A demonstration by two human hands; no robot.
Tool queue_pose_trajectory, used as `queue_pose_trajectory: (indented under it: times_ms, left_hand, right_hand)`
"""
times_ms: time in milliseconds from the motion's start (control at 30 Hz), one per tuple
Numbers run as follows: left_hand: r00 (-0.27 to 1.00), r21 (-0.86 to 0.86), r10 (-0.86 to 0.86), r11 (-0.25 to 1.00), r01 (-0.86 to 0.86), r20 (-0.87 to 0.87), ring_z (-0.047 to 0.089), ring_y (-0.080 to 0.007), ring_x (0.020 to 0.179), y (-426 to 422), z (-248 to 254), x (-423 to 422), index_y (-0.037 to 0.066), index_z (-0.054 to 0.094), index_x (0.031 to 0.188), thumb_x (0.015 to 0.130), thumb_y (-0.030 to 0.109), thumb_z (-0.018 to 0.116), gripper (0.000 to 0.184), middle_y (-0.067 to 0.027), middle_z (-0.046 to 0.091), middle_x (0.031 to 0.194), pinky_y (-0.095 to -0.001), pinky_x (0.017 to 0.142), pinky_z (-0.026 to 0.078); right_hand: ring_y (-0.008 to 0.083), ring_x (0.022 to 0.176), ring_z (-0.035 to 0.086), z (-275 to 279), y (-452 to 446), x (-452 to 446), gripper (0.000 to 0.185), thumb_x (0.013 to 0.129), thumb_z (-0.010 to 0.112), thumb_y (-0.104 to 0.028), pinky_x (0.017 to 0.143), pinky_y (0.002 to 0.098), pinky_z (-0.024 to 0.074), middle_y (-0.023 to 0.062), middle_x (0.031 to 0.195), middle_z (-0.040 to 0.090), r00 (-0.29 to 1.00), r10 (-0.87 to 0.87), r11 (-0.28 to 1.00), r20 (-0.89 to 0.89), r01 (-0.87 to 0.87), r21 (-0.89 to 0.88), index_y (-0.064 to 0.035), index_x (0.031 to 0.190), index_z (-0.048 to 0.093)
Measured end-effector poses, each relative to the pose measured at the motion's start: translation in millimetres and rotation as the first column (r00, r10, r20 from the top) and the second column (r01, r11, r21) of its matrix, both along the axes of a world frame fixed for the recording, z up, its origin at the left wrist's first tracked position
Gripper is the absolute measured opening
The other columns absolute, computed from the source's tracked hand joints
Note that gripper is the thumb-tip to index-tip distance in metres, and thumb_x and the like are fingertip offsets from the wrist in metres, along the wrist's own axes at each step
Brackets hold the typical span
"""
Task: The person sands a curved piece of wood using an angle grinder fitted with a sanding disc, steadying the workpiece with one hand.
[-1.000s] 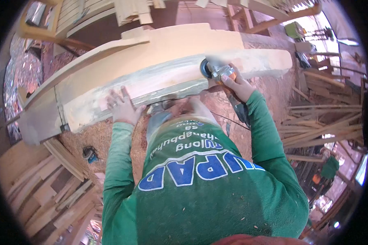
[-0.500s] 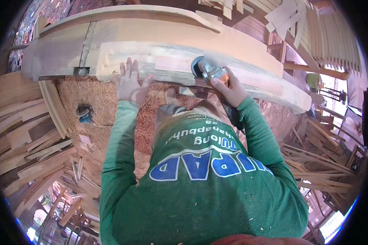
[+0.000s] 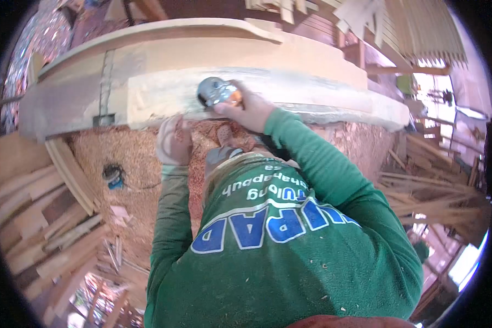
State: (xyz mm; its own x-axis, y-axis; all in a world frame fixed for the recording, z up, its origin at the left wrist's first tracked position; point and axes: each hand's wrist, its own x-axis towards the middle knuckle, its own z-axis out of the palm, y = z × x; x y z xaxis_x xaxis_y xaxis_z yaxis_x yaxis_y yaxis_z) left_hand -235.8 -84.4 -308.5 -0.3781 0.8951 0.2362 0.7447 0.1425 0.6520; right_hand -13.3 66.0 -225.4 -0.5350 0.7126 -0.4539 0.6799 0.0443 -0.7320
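My right hand (image 3: 249, 108) is wrapped around an angle grinder (image 3: 220, 91) with an orange-and-silver body. The grinder's head rests over the pale, sanded face of a long curved wooden piece (image 3: 164, 93); its disc is mostly hidden beneath. My left hand (image 3: 173, 143) is at the near lower edge of that wood, to the left of the grinder. Blur smears its fingers, so I cannot tell whether they grip the edge.
Sawdust and shavings cover the floor (image 3: 136, 158), where a blue tool (image 3: 113, 176) with a cord lies. Stacked planks (image 3: 44, 218) stand at left, loose wood strips (image 3: 437, 191) at right. More slats (image 3: 421, 33) hang at upper right.
My right hand has moved the grinder left along the wood. My left hand has come off the wood's face, down to its near edge, its spread fingers drawn in. The view has shifted slightly.
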Motion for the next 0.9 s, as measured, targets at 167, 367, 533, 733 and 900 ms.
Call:
queue_pose_trajectory:
  times_ms: [167,367,533,733,900]
  left_hand:
    - [0.994,0.007,-0.064,0.998,0.063,0.091,0.071,-0.0315,0.087,26.7,19.1,16.2,0.004,0.074,0.108,0.094,0.014,0.071,0.018,-0.0157,0.073,0.099,-0.0431,0.080,0.057]
    - [0.982,0.017,-0.184,0.983,0.183,0.031,0.069,-0.0328,0.096,69.2,7.1,48.8,0.009,0.075,0.105,0.090,0.017,0.072,0.016,-0.0117,0.073,0.102,-0.0443,0.086,0.055]
    - [0.960,0.007,-0.265,0.964,0.267,-0.089,0.067,-0.0318,0.105,120.0,3.9,81.2,0.012,0.077,0.102,0.089,0.024,0.075,0.017,-0.0093,0.073,0.107,-0.0447,0.093,0.051]
    - [0.954,-0.035,-0.275,0.961,0.273,-0.123,0.064,-0.0302,0.113,168.8,-6.6,115.8,0.012,0.078,0.107,0.087,0.029,0.078,0.026,-0.0091,0.071,0.114,-0.0457,0.098,0.049]
    - [0.958,-0.105,-0.149,0.986,0.126,-0.245,0.061,-0.0324,0.121,179.1,-17.2,134.6,0.012,0.076,0.113,0.091,0.036,0.076,0.032,-0.0108,0.066,0.127,-0.0476,0.106,0.045]
  right_hand:
    - [0.0446,0.133,0.060,3.2,5.4,16.9,0.110,0.089,0.070,-0.068,0.114,0.0447,0.0458,0.0358,0.139,0.060,0.990,-0.142,0.988,-0.002,0.142,-0.067,0.0013,0.163,0.028]
    - [0.0393,0.134,0.061,14.7,8.9,107.2,0.108,0.092,0.072,-0.062,0.114,0.0409,0.0457,0.0345,0.140,0.061,0.929,-0.367,0.926,0.044,0.369,-0.081,0.0072,0.161,0.026]
    - [0.0283,0.102,0.073,10.5,5.6,187.5,0.107,0.095,0.071,-0.060,0.090,0.0359,0.0568,0.0261,0.120,0.070,0.836,-0.549,0.829,0.013,0.546,-0.118,0.0065,0.162,0.021]
    - [0.0306,0.111,0.070,10.4,9.8,270.8,0.107,0.095,0.072,-0.059,0.096,0.0373,0.0546,0.0271,0.126,0.068,0.772,-0.636,0.771,-0.003,0.634,-0.059,0.0060,0.163,0.021]
    - [0.0342,0.128,0.064,17.6,19.8,337.8,0.104,0.094,0.070,-0.064,0.107,0.0396,0.0493,0.0288,0.135,0.064,0.674,-0.732,0.670,0.102,0.739,-0.073,0.0016,0.163,0.027]
